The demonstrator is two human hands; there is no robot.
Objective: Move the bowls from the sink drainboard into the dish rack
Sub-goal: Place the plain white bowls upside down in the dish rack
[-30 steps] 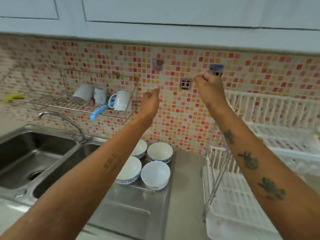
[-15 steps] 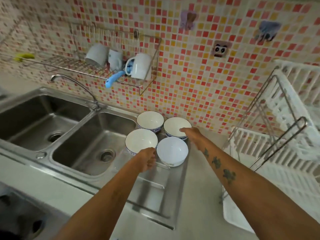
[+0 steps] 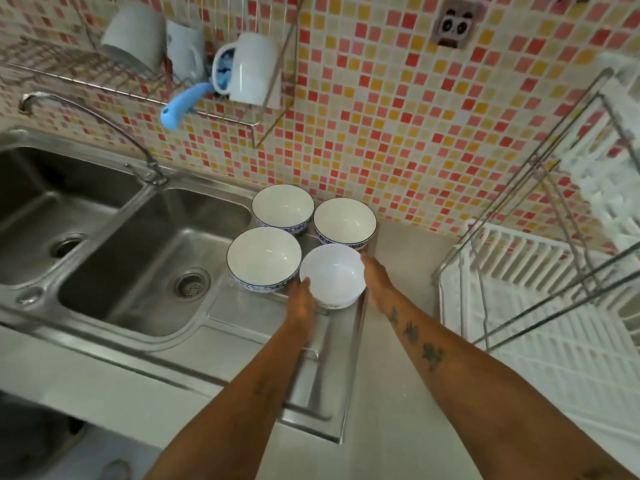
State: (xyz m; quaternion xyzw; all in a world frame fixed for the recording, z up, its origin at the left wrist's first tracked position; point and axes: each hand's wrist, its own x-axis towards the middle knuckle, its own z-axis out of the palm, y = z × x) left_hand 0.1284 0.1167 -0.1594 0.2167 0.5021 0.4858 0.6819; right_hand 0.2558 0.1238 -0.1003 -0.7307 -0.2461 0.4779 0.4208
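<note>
Several white bowls stand close together on the steel drainboard (image 3: 263, 320). The nearest is a plain white bowl (image 3: 332, 273). My left hand (image 3: 302, 299) presses its left side and my right hand (image 3: 375, 280) its right side, so both hands grip it. Behind it are three blue-rimmed bowls: front left (image 3: 264, 256), back left (image 3: 283, 207) and back right (image 3: 344, 220). The white dish rack (image 3: 540, 306) with a metal frame stands on the counter at the right.
A double steel sink (image 3: 138, 258) with a curved tap (image 3: 86, 116) lies to the left. A wire wall shelf (image 3: 104, 74) above it holds mugs (image 3: 247, 67) and a blue handle (image 3: 180, 105). Tiled wall runs behind; bare counter (image 3: 398, 393) lies between drainboard and rack.
Both hands came down from the wall to the bowls. The right hand left the back right bowl and, with the left, closed around the plain white bowl. The camera moved closer.
</note>
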